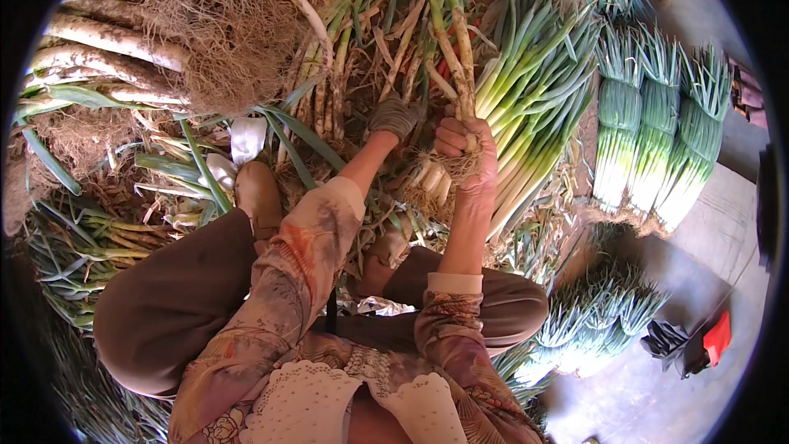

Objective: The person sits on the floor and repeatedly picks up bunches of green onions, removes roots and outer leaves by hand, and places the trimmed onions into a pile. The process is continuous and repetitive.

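Observation:
My right hand (466, 143), bare, is closed round the root end of a few soil-stained long green onions (461, 68), whose leaves point away from me. Left of it, my left hand (394, 117) wears a grey glove and reaches down among unpeeled onion stalks (404, 52); its fingertips are hidden, so its grip is unclear. Just right of my right hand lies a pile of cleaner green onions (530, 105). Several white root ends (433, 180) show below my hands.
Dirty onions with matted roots (234, 37) are heaped at the upper left. Tied onion bundles (618, 129) stand at the right, more bundles (585, 327) at the lower right. Dry husks (542, 240) litter the ground. A red item (717, 338) and black bag (666, 342) lie on the floor.

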Action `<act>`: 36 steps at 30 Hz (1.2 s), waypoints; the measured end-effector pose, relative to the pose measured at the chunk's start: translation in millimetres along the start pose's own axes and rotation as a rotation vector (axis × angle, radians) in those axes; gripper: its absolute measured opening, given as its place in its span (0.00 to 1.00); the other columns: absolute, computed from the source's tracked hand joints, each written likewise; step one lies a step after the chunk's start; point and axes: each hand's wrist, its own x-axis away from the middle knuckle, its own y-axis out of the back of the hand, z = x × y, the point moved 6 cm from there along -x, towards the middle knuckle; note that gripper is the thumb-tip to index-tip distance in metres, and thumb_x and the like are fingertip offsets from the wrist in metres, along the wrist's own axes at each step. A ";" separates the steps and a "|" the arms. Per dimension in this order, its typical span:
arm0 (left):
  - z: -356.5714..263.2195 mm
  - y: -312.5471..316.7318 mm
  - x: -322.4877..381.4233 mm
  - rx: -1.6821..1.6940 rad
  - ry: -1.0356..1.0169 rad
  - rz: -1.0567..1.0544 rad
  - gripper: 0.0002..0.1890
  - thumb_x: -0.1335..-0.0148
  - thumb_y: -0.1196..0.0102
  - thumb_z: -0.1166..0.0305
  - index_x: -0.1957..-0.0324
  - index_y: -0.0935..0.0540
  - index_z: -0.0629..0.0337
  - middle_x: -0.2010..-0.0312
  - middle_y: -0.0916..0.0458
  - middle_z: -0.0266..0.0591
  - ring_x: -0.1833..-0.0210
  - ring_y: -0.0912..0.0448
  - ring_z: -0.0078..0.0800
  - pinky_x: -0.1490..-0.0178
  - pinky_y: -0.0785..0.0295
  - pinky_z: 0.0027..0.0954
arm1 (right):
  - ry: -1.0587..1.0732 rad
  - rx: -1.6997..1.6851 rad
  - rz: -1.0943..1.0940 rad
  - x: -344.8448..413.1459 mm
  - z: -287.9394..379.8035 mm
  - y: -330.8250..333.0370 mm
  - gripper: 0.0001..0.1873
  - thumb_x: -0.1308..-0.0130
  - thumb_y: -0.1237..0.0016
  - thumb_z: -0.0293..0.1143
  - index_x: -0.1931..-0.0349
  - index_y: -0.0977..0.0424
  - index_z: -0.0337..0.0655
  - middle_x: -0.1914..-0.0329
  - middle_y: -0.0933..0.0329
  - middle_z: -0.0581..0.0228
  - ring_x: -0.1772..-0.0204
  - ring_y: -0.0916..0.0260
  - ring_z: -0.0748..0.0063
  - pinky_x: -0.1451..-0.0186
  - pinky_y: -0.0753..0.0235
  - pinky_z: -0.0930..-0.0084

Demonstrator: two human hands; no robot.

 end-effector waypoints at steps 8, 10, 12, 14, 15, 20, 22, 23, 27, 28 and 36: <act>16.6 12.1 36.1 0.148 -0.327 -0.194 0.12 0.39 0.51 0.67 0.59 0.26 0.66 0.72 0.23 0.46 0.70 0.24 0.35 0.69 0.28 0.38 | 0.089 0.778 -0.411 -6.0 8.3 42.0 0.21 0.48 0.49 0.28 0.55 0.33 0.26 0.63 0.26 0.54 0.61 0.28 0.67 0.60 0.26 0.74; 7.9 11.5 75.4 -0.005 -0.350 -0.148 0.12 0.39 0.51 0.67 0.59 0.25 0.66 0.73 0.22 0.45 0.70 0.23 0.35 0.69 0.27 0.39 | 0.128 0.832 -0.495 -14.2 -0.9 66.5 0.14 0.46 0.51 0.26 0.60 0.30 0.27 0.69 0.24 0.56 0.69 0.26 0.69 0.67 0.24 0.76; 6.0 0.2 92.0 -0.299 -0.344 -0.109 0.14 0.41 0.49 0.67 0.56 0.24 0.65 0.70 0.20 0.46 0.68 0.22 0.37 0.66 0.27 0.39 | 0.093 0.793 -0.538 -21.2 -11.8 79.9 0.12 0.44 0.54 0.25 0.61 0.29 0.27 0.69 0.22 0.56 0.72 0.25 0.68 0.73 0.23 0.76; 15.1 9.2 91.5 -0.193 -0.394 0.108 0.17 0.38 0.52 0.62 0.55 0.24 0.66 0.64 0.21 0.49 0.66 0.22 0.38 0.62 0.27 0.36 | 0.038 0.694 -0.445 -15.3 -13.8 72.0 0.12 0.43 0.55 0.25 0.60 0.29 0.26 0.68 0.22 0.54 0.71 0.24 0.68 0.73 0.22 0.76; 19.6 25.5 92.9 -0.133 -0.407 0.201 0.19 0.37 0.53 0.60 0.55 0.23 0.67 0.61 0.22 0.51 0.65 0.22 0.39 0.60 0.27 0.35 | -0.001 0.650 -0.385 -12.8 -16.8 50.9 0.12 0.43 0.56 0.25 0.60 0.29 0.26 0.68 0.22 0.53 0.71 0.24 0.68 0.73 0.22 0.75; 44.3 7.0 9.5 -0.258 -0.272 -0.077 0.16 0.35 0.55 0.61 0.63 0.21 0.64 0.67 0.21 0.45 0.70 0.23 0.28 0.70 0.28 0.32 | 0.144 0.448 -0.273 -0.5 13.5 4.6 0.13 0.45 0.54 0.24 0.60 0.33 0.26 0.70 0.25 0.50 0.74 0.27 0.69 0.75 0.25 0.77; 20.9 -7.4 8.8 -0.473 -0.003 0.031 0.14 0.35 0.55 0.63 0.64 0.22 0.65 0.73 0.21 0.43 0.75 0.25 0.28 0.72 0.29 0.33 | 0.115 0.392 -0.235 -3.2 18.7 5.1 0.12 0.45 0.53 0.24 0.61 0.33 0.27 0.72 0.26 0.51 0.76 0.29 0.69 0.76 0.27 0.77; 17.7 -7.1 7.6 -0.398 -0.025 -0.006 0.15 0.35 0.54 0.62 0.65 0.22 0.65 0.75 0.23 0.42 0.77 0.27 0.28 0.74 0.31 0.33 | 0.095 0.369 -0.241 -4.4 19.7 10.7 0.12 0.45 0.52 0.24 0.61 0.33 0.28 0.72 0.26 0.52 0.76 0.30 0.69 0.77 0.29 0.76; 47.8 -22.8 0.7 -0.113 -0.092 -0.150 0.17 0.38 0.49 0.58 0.71 0.23 0.65 0.86 0.32 0.39 0.85 0.36 0.28 0.82 0.40 0.35 | 0.034 0.425 -0.273 -6.6 16.2 34.3 0.09 0.47 0.50 0.25 0.66 0.30 0.32 0.74 0.28 0.55 0.78 0.33 0.69 0.79 0.32 0.75; 56.3 -22.7 4.3 -0.052 -0.104 -0.188 0.18 0.39 0.48 0.57 0.72 0.23 0.65 0.88 0.34 0.38 0.87 0.39 0.28 0.84 0.42 0.35 | 0.029 0.470 -0.324 -9.2 13.9 45.6 0.08 0.47 0.50 0.25 0.67 0.30 0.32 0.75 0.28 0.56 0.78 0.32 0.69 0.79 0.32 0.75; -19.3 18.5 105.8 -0.139 -0.546 -0.221 0.21 0.36 0.57 0.53 0.66 0.26 0.64 0.76 0.27 0.47 0.72 0.27 0.41 0.66 0.32 0.42 | -0.077 0.587 -0.433 -24.5 -28.5 98.3 0.09 0.41 0.56 0.27 0.63 0.27 0.30 0.67 0.24 0.55 0.67 0.25 0.67 0.64 0.21 0.72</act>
